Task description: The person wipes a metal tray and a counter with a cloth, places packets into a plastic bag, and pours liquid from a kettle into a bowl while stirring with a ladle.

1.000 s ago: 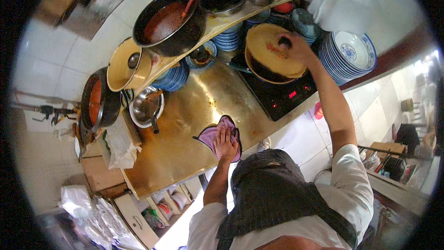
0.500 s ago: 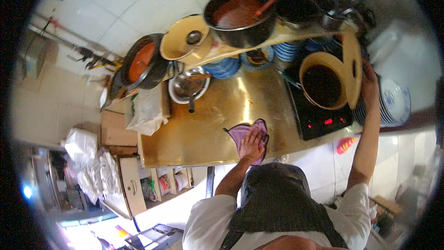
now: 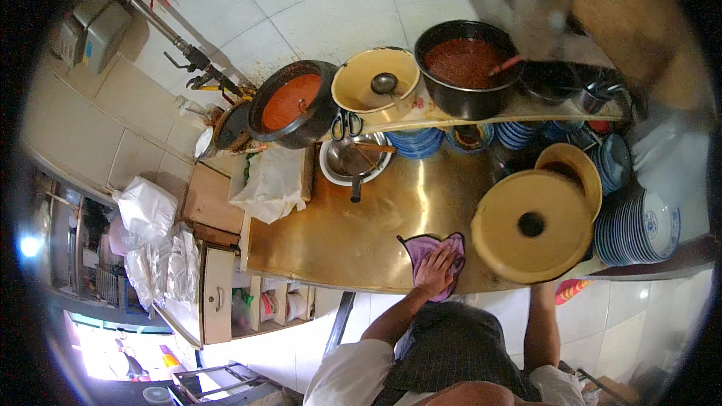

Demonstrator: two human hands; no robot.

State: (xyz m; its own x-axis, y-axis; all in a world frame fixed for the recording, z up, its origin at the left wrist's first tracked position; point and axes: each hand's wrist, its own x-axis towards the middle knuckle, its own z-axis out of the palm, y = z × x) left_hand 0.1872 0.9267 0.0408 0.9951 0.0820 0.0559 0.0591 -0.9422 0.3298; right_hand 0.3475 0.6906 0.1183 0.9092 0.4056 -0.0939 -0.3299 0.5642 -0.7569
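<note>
My left hand [image 3: 436, 271] lies flat, fingers stretched, on a purple cloth [image 3: 417, 249] with a dark edge, near the front of the metal counter [image 3: 361, 237]. At the right, a round cream pot lid [image 3: 500, 218] with a dark middle is tilted toward me. My right forearm [image 3: 541, 327] runs up to the lid's lower edge; the hand itself is hidden behind it, on the lid. Behind the lid shows part of a cream pot [image 3: 569, 156]. The cooktop under that pot is mostly covered by the lid.
Along the raised shelf stand a pot of red sauce [image 3: 289, 101], a cream pot with a ladle [image 3: 355, 90] and a big dark pot [image 3: 444, 98]. Stacked blue-rimmed plates [image 3: 635, 234] stand right of the lid. A metal strainer [image 3: 353, 156] sits in a white bowl below the shelf.
The lid has come from upright at the pot's right side to the front of the pot, with my right arm drawn back toward me. The view has shifted; my left hand stays on the cloth.
</note>
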